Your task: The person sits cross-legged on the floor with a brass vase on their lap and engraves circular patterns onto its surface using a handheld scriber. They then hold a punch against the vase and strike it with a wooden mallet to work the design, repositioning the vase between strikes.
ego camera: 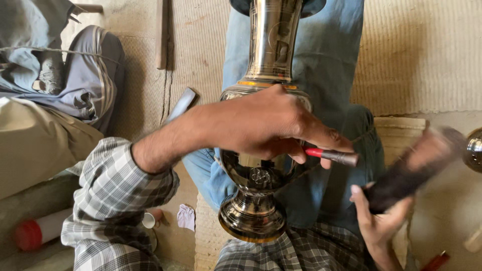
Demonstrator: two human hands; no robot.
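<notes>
Your checked sleeve [120, 200] fills the near corner, soft woven cloth in grey and white squares, and from it your left hand [261, 125] reaches across the metal vase [263, 100]. That vase is the biggest thing before you: polished silver-toned metal, mirror-bright, with a long fluted neck, a brass-coloured band at the shoulder, a rounded belly carrying an engraved motif, and a flared foot rimmed in gold tone. It lies along your lap on your blue denim jeans [331, 60], foot toward you, neck pointing away. Under you is a ribbed, pale woven mat [422, 55]. Your right hand [381, 221] is closed around a dark, blunt mallet [411, 168], blurred, so its surface is hard to read. Your left hand's fingers are pinched on a slim chisel [334, 155] with a red grip and a grey steel shaft, its tip just beside the vase's belly. Another person's grey striped trousers [90, 70] lie at your left.
</notes>
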